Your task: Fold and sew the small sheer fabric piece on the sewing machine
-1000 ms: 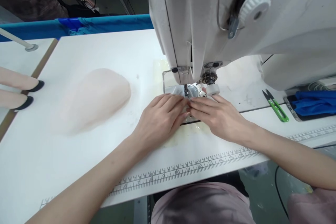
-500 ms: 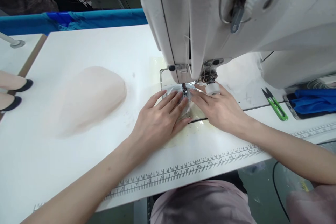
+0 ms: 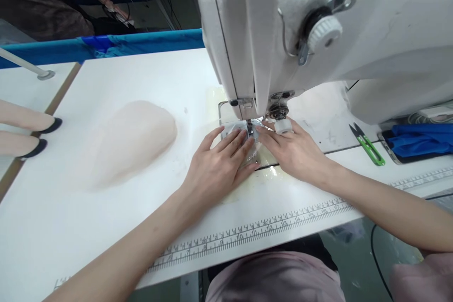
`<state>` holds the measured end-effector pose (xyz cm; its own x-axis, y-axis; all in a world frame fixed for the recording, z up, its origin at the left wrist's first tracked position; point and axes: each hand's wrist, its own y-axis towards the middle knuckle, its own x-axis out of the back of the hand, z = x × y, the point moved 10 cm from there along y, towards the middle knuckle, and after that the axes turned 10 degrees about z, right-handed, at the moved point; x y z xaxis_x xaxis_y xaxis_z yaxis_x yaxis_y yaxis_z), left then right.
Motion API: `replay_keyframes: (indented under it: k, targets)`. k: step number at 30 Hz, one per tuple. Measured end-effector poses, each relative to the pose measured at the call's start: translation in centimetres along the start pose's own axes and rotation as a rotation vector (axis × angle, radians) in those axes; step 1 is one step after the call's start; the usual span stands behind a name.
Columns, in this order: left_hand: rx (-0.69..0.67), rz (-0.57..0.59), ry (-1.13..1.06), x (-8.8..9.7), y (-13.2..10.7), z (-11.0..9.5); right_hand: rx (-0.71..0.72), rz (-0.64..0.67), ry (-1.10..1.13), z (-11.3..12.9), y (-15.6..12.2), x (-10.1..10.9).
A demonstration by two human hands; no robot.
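The white sewing machine (image 3: pixel 226 33) stands over both hands, its presser foot (image 3: pixel 249 127) down between my fingertips. My left hand (image 3: pixel 217 163) lies flat left of the foot, fingers stretched and a little apart. From the right, my right hand (image 3: pixel 295 151) rests with fingers extended beside the foot; its thumb is partly hidden. Under the fingertips is a clear, shiny sheet-like piece (image 3: pixel 253 152); its full outline is covered. Left of my hands, a sheer, pale peach rounded piece (image 3: pixel 138 139) lies on the white table.
Green-handled thread snips (image 3: pixel 368 146) lie at the right, beside a phone-like device (image 3: pixel 389 148) with blue cloth (image 3: pixel 421 139) on it. A printed ruler (image 3: pixel 247 236) runs along the front edge. Two pale rods with black ends (image 3: pixel 53 125) jut in from the left. Another person's sleeve (image 3: pixel 42 9) shows behind.
The camera view has tilted and shifted slightly, so the table appears lower and farther right. Both hands keep nearly the same place by the presser foot.
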<state>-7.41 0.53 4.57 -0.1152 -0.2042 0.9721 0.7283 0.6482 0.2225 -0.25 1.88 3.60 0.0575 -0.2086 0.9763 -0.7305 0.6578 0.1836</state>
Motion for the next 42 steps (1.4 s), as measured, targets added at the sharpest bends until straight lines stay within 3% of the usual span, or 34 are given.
replay_keyframes:
  k: [6,10,19,29,35,42]
  targets:
    - [0.023,-0.010,-0.015,-0.1,-0.1,0.3,-0.011,0.002,0.018,-0.1,0.1,0.1]
    - [0.022,-0.037,-0.031,0.1,-0.3,0.3,0.001,-0.066,0.015,0.2,0.0,0.6]
    - [-0.042,-0.101,0.090,1.2,-1.1,-1.3,0.100,-0.149,0.028,1.5,-0.4,1.7]
    - [-0.065,-0.079,0.170,1.2,-0.9,-2.2,0.132,-0.158,0.026,1.7,-0.9,1.9]
    - [-0.041,-0.125,0.021,1.3,-1.0,-1.0,0.073,-0.133,0.093,1.1,-0.1,1.6]
    - [0.127,-0.152,-0.164,1.5,-0.6,1.4,0.047,-0.315,0.153,0.0,0.3,2.5]
